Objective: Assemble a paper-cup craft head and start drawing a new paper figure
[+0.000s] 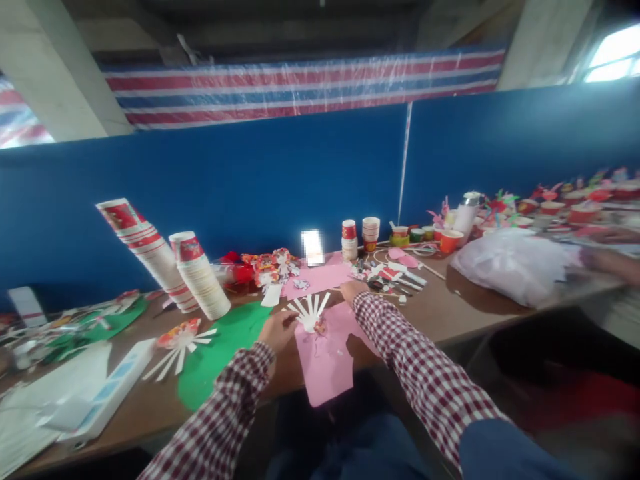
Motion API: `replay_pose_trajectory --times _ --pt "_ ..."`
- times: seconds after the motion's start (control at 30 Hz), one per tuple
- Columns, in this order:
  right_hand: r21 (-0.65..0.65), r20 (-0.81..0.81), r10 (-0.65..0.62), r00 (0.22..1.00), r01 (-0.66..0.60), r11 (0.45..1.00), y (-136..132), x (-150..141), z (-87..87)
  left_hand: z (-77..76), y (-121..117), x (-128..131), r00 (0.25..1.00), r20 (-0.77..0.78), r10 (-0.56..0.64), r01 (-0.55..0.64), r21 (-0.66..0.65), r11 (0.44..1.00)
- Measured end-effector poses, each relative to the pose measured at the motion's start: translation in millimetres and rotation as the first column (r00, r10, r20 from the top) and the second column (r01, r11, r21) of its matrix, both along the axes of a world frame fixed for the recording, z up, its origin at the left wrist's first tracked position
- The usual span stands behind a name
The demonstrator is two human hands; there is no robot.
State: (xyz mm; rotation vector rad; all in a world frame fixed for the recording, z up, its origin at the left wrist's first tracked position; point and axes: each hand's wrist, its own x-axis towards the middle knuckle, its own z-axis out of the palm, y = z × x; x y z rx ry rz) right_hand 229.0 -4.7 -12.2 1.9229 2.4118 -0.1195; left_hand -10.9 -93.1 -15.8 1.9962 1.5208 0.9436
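Note:
A white paper cup cut into fanned strips (310,313) is above a pink sheet (327,373) at the table's front edge. My left hand (276,330) is at its left side, fingers curled in against the outermost strips. My right hand (353,291) reaches farther forward, beside a pile of scissors and small tools (390,277); its fingertips are blurred, and what they hold, if anything, does not show. Left of my left hand lies another cut cup with a red patterned part (180,340), partly over a green sheet (220,347).
Two leaning stacks of paper cups (200,277) stand at the left, behind a white power strip (110,393). Red paper figures (273,267) and a bright phone-like screen (313,248) are at the back. A plastic bag (510,267) sits at right near another person's arm (613,267).

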Motion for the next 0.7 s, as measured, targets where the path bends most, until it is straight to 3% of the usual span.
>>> replay_pose_trajectory --times 0.17,0.3,0.4,0.5,0.6,0.63,0.7 --pt "-0.019 0.015 0.010 1.000 -0.010 1.000 -18.0 28.1 10.8 13.1 -7.5 -36.6 0.998 -0.059 0.018 -0.017 0.011 1.000" --pt "-0.004 -0.015 0.053 0.998 -0.053 0.999 -39.4 42.3 10.8 14.0 -12.9 -73.2 0.987 -0.161 0.017 -0.023 -0.037 0.999" --pt "0.023 -0.041 0.052 0.998 -0.051 0.998 -53.2 48.6 8.7 2.4 -21.0 -85.7 0.963 -0.269 -0.008 -0.001 -0.034 0.999" --pt "0.053 -0.083 0.058 0.995 -0.054 0.997 -66.0 52.1 6.3 -18.0 -32.5 -81.5 0.938 -0.347 -0.017 0.060 0.116 0.991" --pt "0.077 -0.127 0.073 0.989 -0.063 0.995 -78.9 52.0 2.5 -38.4 -44.3 -65.5 0.887 -0.461 0.004 0.163 0.322 0.933" --pt "0.082 -0.139 0.080 0.987 -0.069 0.994 -82.9 51.4 0.8 -44.0 -47.3 -59.1 0.865 -0.501 -0.031 0.251 0.377 0.891" --pt "0.091 -0.161 0.096 0.982 -0.082 0.992 -89.6 49.7 -3.2 -53.3 -50.6 -47.0 0.826 -0.563 -0.037 0.330 0.429 0.841"
